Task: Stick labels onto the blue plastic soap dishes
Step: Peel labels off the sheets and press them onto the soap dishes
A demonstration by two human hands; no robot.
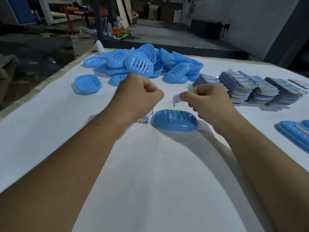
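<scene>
A blue soap dish (175, 121) with a slotted floor lies on the white table (150, 173), just below and between my hands. My left hand (138, 94) hovers left of it with fingers curled into a fist. A colourful label (144, 118) sticks out from under that hand, and it seems to hang from the hidden fingers. My right hand (207, 101) is above the dish's right end and pinches a small white backing strip (176, 99) between thumb and fingertips.
A big pile of blue soap dishes (143, 64) fills the far middle, with one single dish (88, 83) at its left. Stacks of printed labels (254, 88) stand at the far right. Labelled dishes (296, 133) lie at the right edge. The table's left edge runs diagonally.
</scene>
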